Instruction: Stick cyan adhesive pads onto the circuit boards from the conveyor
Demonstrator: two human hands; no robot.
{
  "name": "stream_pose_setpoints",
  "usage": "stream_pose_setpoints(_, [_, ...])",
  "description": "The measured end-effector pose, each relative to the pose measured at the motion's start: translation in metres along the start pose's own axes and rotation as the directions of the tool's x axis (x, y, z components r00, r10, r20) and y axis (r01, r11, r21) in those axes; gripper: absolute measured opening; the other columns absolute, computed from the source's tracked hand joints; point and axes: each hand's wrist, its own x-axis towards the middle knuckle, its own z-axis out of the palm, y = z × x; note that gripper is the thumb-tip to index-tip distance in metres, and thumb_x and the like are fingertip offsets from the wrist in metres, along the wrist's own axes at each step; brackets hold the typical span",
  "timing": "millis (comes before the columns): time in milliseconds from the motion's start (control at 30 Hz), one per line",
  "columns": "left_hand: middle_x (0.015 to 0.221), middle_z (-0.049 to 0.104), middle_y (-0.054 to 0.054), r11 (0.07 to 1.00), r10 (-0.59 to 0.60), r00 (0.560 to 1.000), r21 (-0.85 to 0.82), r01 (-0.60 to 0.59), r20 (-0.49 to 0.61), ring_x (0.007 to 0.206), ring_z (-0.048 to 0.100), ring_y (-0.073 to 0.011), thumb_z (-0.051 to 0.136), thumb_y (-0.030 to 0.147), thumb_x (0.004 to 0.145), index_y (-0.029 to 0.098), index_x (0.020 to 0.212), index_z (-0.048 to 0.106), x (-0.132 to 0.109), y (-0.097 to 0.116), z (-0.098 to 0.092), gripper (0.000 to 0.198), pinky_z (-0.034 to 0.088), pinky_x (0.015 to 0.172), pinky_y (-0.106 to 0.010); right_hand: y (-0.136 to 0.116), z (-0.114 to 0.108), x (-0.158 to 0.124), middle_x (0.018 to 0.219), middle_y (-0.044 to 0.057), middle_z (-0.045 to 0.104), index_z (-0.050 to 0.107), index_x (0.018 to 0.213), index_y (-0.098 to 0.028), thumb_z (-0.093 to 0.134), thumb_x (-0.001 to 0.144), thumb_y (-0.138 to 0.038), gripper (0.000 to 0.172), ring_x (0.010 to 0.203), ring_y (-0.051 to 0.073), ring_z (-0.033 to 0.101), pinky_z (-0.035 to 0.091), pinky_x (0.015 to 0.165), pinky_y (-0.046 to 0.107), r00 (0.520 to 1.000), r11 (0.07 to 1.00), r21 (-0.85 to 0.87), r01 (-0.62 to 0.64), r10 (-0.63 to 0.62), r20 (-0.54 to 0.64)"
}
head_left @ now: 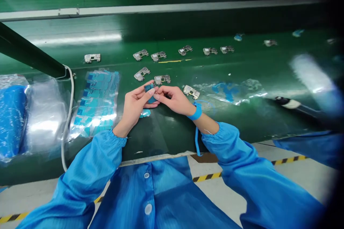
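My left hand [134,104] is closed around a small circuit board [149,87], with the thumb lying across it. Blue film [152,99] shows on the board below the thumb. My right hand [176,101] meets it from the other side, its thumb and forefinger pinched at the board's edge; whether they grip the film or the board is hidden. Just beyond my fingers lies another circuit board [162,79] on the green bench. A glossy blue-green piece [145,113] rests below my left hand. A blue wrist strap [197,111] circles my right wrist.
Left of my hands lies a sheet of blue film pieces [98,96], beside a white cable [72,93] and a blue plastic bag [12,120]. Several boards [140,54] are spread along the bench [161,136]. A clear sheet with blue scraps [228,91] sits to the right.
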Motion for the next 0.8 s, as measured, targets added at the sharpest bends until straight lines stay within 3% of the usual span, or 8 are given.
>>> stream_pose_setpoints(100, [0.138, 0.086, -0.011, 0.995, 0.092, 0.995, 0.03, -0.091, -0.045, 0.085, 0.09, -0.022, 0.09, 0.05, 0.095, 0.028, 0.165, 0.061, -0.001, 0.008, 0.001, 0.079, 0.075, 0.077, -0.029, 0.001, -0.031, 0.048, 0.069, -0.004, 0.06, 0.068, 0.088, -0.02, 0.078, 0.102, -0.06, 0.044, 0.062, 0.012, 0.05, 0.039, 0.063, 0.028, 0.999, 0.999, -0.047, -0.025, 0.023, -0.04])
stream_pose_setpoints(200, [0.137, 0.085, -0.014, 0.987, 0.156, 0.983, 0.044, -0.152, -0.093, 0.083, 0.09, -0.0226, 0.087, 0.043, 0.095, 0.023, 0.158, 0.064, -0.005, 0.018, 0.003, 0.07, 0.073, 0.07, -0.027, 0.0, -0.072, 0.113, 0.065, -0.005, 0.057, 0.061, 0.086, -0.022, 0.065, 0.113, -0.042, 0.034, 0.062, 0.014, 0.053, 0.045, 0.069, 0.028, 0.96, 0.951, -0.245, -0.189, 0.126, -0.25])
stream_pose_setpoints(267, [0.129, 0.088, -0.01, 0.984, 0.173, 0.975, 0.053, -0.167, -0.14, 0.078, 0.088, -0.0211, 0.088, 0.036, 0.091, 0.022, 0.148, 0.07, -0.004, 0.023, 0.003, 0.062, 0.071, 0.067, -0.025, 0.003, -0.099, 0.151, 0.079, 0.001, 0.068, 0.064, 0.09, -0.019, 0.059, 0.117, -0.038, 0.033, 0.076, 0.018, 0.064, 0.052, 0.079, 0.03, 0.928, 0.811, -0.47, -0.348, 0.226, -0.297])
stream_pose_setpoints(333, [0.12, 0.09, -0.007, 0.982, 0.185, 0.97, 0.073, -0.176, -0.155, 0.075, 0.087, -0.0196, 0.088, 0.031, 0.087, 0.022, 0.142, 0.074, -0.002, 0.024, 0.002, 0.057, 0.071, 0.067, -0.024, 0.009, -0.118, 0.175, 0.108, 0.012, 0.077, 0.07, 0.108, -0.013, 0.069, 0.111, -0.037, 0.024, 0.101, 0.025, 0.072, 0.055, 0.098, 0.037, 0.922, 0.607, -0.695, -0.386, 0.228, -0.313])
stream_pose_setpoints(433, [0.111, 0.091, -0.005, 0.982, 0.177, 0.975, 0.082, -0.168, -0.133, 0.072, 0.086, -0.0189, 0.088, 0.029, 0.085, 0.022, 0.132, 0.078, -0.001, 0.025, 0.001, 0.049, 0.069, 0.064, -0.024, 0.013, -0.122, 0.186, 0.14, 0.017, 0.073, 0.069, 0.134, -0.015, 0.083, 0.1, -0.031, 0.04, 0.128, 0.028, 0.069, 0.049, 0.118, 0.04, 0.977, 0.563, -0.811, -0.156, 0.21, -0.042])
stream_pose_setpoints(533, [0.105, 0.09, -0.003, 0.985, 0.151, 0.983, 0.1, -0.14, -0.106, 0.071, 0.085, -0.0185, 0.087, 0.03, 0.084, 0.022, 0.124, 0.079, -0.002, 0.024, 0.001, 0.041, 0.067, 0.064, -0.023, 0.011, -0.113, 0.184, 0.142, 0.014, 0.073, 0.075, 0.123, -0.02, 0.093, 0.09, -0.033, 0.04, 0.139, 0.029, 0.063, 0.043, 0.125, 0.041, 0.959, 0.594, -0.804, -0.029, 0.244, 0.146])
stream_pose_setpoints(667, [0.1, 0.09, -0.003, 0.982, 0.141, 0.985, 0.137, -0.127, -0.098, 0.069, 0.083, -0.0186, 0.088, 0.033, 0.082, 0.021, 0.114, 0.081, -0.001, 0.022, 0.003, 0.035, 0.066, 0.062, -0.023, 0.013, -0.111, 0.186, 0.113, 0.003, 0.077, 0.072, 0.099, -0.019, 0.098, 0.084, -0.038, 0.035, 0.12, 0.019, 0.069, 0.046, 0.109, 0.034, 0.955, 0.656, -0.749, -0.096, 0.272, 0.116])
stream_pose_setpoints(800, [0.098, 0.09, -0.003, 0.979, 0.135, 0.987, 0.165, -0.119, -0.085, 0.069, 0.082, -0.019, 0.089, 0.036, 0.081, 0.022, 0.107, 0.083, 0.0, 0.021, 0.004, 0.03, 0.066, 0.062, -0.024, 0.02, -0.123, 0.192, 0.086, -0.008, 0.067, 0.066, 0.087, -0.019, 0.099, 0.083, -0.025, 0.034, 0.089, 0.009, 0.063, 0.045, 0.086, 0.027, 0.954, 0.712, -0.684, -0.16, 0.288, 0.077])
